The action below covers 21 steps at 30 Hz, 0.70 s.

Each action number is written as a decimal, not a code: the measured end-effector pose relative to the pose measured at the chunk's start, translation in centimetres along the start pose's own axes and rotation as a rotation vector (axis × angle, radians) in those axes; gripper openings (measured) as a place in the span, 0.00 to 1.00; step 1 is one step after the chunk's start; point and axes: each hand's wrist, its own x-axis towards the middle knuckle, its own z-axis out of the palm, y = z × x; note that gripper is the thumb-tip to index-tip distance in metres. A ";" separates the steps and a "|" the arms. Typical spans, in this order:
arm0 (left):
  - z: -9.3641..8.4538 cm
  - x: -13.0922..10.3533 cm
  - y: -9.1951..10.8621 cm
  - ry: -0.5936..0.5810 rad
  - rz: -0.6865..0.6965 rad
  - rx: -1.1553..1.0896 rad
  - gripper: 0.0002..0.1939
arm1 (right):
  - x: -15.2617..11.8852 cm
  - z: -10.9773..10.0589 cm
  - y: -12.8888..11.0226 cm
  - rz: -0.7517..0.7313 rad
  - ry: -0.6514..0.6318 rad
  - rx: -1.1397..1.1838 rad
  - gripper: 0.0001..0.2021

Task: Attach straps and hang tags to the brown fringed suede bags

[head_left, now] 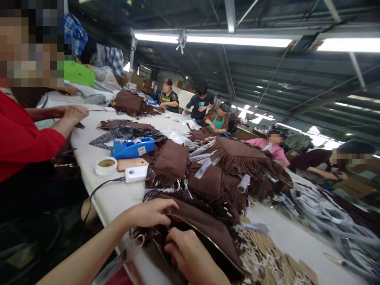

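Brown bag (208,225) sat open at lower center. Left hand (152,213) bent over its edge, right hand (190,247) curled at the opening; couldn't tell whether either gripped. Tags (277,257) lay lower right.

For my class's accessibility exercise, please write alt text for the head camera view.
A person's left hand and right hand are at the opening of a brown zippered bag at a white table. Fringed brown bags and a blue tape dispenser lie beyond; other people work nearby.
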 end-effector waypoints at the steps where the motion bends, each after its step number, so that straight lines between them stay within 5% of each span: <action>1: 0.1 -0.6 0.4 0.003 -0.012 0.069 0.28 | 0.1 0.0 0.2 -0.003 0.030 0.067 0.08; 5: 1.9 -1.5 1.4 0.081 -0.142 0.363 0.37 | 0.3 -0.6 1.1 0.022 0.068 0.297 0.13; 9: 3.7 -0.9 1.3 0.214 -0.187 0.503 0.19 | 0.3 -1.2 2.0 0.030 0.083 0.186 0.11; 13: 2.6 -0.6 0.7 0.167 -0.049 0.346 0.16 | 0.4 -1.7 2.3 0.002 0.071 0.103 0.10; 17: 1.2 -0.7 0.1 0.079 0.082 0.181 0.26 | 0.8 -1.7 2.2 -0.002 0.086 0.060 0.11; 21: 1.3 -0.5 0.1 0.044 0.081 0.155 0.26 | 0.8 -1.6 2.5 -0.009 0.094 0.038 0.11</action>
